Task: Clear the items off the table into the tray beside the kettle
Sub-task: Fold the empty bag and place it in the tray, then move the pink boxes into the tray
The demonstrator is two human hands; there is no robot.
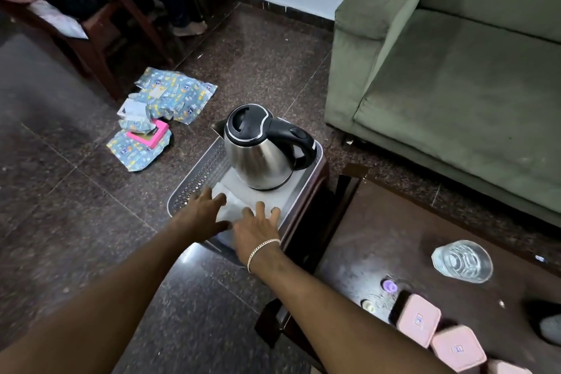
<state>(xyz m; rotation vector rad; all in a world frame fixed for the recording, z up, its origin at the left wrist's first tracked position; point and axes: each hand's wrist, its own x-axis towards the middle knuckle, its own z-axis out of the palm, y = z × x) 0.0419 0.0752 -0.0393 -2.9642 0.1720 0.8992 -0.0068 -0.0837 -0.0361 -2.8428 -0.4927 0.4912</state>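
Torn blue patterned wrapping paper and a pink box lie on the dark floor at far left. Left hand reaches into the grey perforated tray, fingers spread flat and released, resting on white paper in the tray. Right hand sits just beside it, fingers also splayed loose over the same paper, chain bracelet on the wrist. Steel kettle stands upright in the tray's far end. On the dark wooden table at right: clear glass, small purple cap, pink lidded containers. Green sofa behind.
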